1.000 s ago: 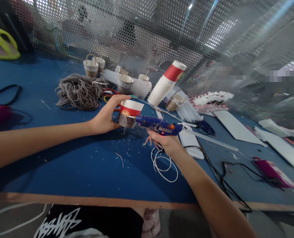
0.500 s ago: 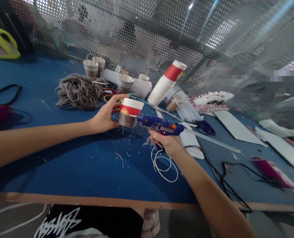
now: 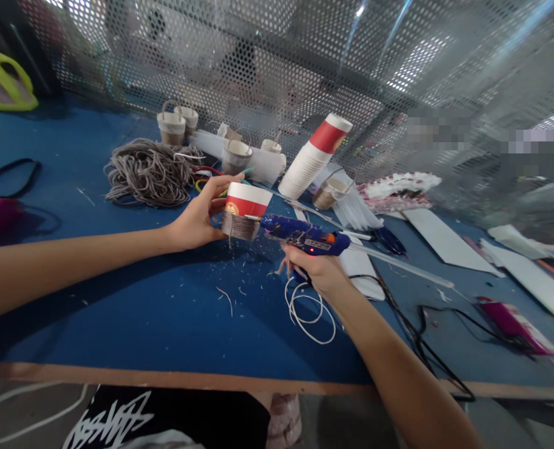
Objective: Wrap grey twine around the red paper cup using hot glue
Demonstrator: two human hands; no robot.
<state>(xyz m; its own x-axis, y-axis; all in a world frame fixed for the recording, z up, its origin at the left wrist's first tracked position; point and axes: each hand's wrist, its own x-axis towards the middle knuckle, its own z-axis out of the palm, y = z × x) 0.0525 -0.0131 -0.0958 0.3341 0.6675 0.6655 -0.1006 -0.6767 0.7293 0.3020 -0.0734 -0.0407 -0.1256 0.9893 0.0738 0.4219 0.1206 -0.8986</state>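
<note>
The left hand point(image 3: 202, 215) pinched a red-and-white paper cup point(image 3: 252, 206), its lower half wrapped in grey-brown cord point(image 3: 242, 228), near mid-view. At its four o'clock, the right hand point(image 3: 311, 265) clasped a blue plastic glue gun point(image 3: 295, 231), nozzle point(image 3: 253, 217) at the cord. A tilted paper-cup stack point(image 3: 303, 168) rose at two o'clock.

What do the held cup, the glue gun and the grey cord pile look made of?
Held cup: probably smooth paper, from its printed red-and-white wall.
Glue gun: likely hard plastic, slightly glossy, from its moulded blue body.
Grey cord pile: seemingly matt textile, fibre unclear, from its limp loops.
</note>
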